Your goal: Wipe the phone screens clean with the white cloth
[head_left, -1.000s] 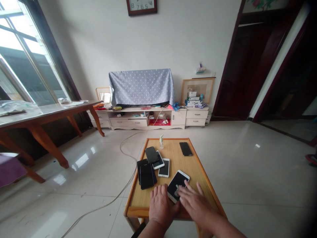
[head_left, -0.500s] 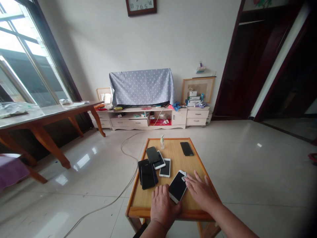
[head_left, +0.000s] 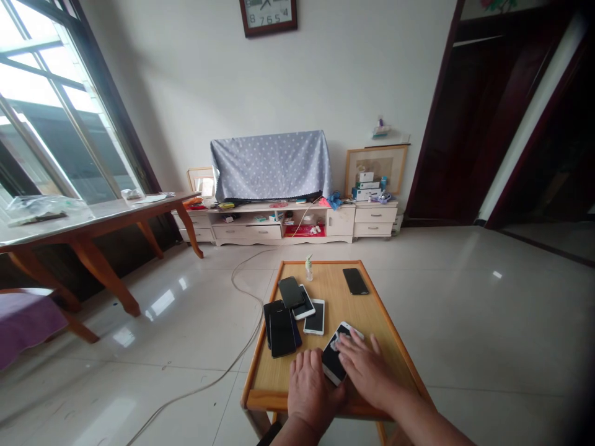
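A white smartphone with a dark screen (head_left: 331, 360) lies aslant on the small wooden table (head_left: 381, 347), near its front edge. My left hand (head_left: 310, 385) grips the phone's lower left side, fingers together and thumb by the bottom end. Under the fingertips of my right hand (head_left: 368, 370), a crumpled white wipe (head_left: 336, 341) presses on the upper part of the screen. Part of the wipe and the phone's right side are hidden by that hand. Left of my hands lie several other phones, among them a black phone (head_left: 282, 331) and a white phone (head_left: 315, 317).
One black phone (head_left: 356, 281) rests alone at the far right of the tabletop. A small pump bottle (head_left: 309, 267) stands at the back edge. A cable (head_left: 204, 385) runs over the floor on the left. Beyond is a low cabinet (head_left: 246, 232) with a cloth-covered object.
My right hand has slid the wipe from the phone's upper right edge leftward and down onto the screen. My left hand stays on the phone. The view has shifted slightly.
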{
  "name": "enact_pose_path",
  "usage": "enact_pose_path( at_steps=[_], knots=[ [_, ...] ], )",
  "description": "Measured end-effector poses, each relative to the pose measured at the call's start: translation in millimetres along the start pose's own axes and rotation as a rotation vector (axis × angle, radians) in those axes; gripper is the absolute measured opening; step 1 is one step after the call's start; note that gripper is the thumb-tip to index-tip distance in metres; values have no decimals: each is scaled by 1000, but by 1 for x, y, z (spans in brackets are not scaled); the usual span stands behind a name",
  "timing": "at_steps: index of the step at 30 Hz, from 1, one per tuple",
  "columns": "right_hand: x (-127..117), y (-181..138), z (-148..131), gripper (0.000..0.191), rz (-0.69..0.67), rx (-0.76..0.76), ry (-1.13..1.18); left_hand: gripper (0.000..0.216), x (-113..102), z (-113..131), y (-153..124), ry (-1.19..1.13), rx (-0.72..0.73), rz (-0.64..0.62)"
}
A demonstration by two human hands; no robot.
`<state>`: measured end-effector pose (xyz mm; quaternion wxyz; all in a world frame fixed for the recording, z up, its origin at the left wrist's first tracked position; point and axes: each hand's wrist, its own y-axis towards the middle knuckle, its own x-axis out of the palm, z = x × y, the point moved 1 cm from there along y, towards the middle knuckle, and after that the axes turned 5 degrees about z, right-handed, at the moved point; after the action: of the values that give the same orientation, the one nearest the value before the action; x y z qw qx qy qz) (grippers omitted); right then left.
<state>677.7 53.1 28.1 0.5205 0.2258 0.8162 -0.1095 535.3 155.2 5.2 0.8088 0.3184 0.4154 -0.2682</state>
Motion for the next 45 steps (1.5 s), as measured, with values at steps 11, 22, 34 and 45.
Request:
enact_pose_path(
  at_steps=[11,22,34,45],
  knots=[
    [-3,11,4,51,35,115,-28,49,-7,7,1,45,-7,10],
    [-21,-13,20,51,34,148,-78,53,-4,3,1,51,8,-6],
    [-25,-30,20,50,42,112,-63,51,-14,15,0,79,-6,1],
    [-19,-15,18,50,77,123,-57,53,-6,6,1,33,-1,-9]
  ],
)
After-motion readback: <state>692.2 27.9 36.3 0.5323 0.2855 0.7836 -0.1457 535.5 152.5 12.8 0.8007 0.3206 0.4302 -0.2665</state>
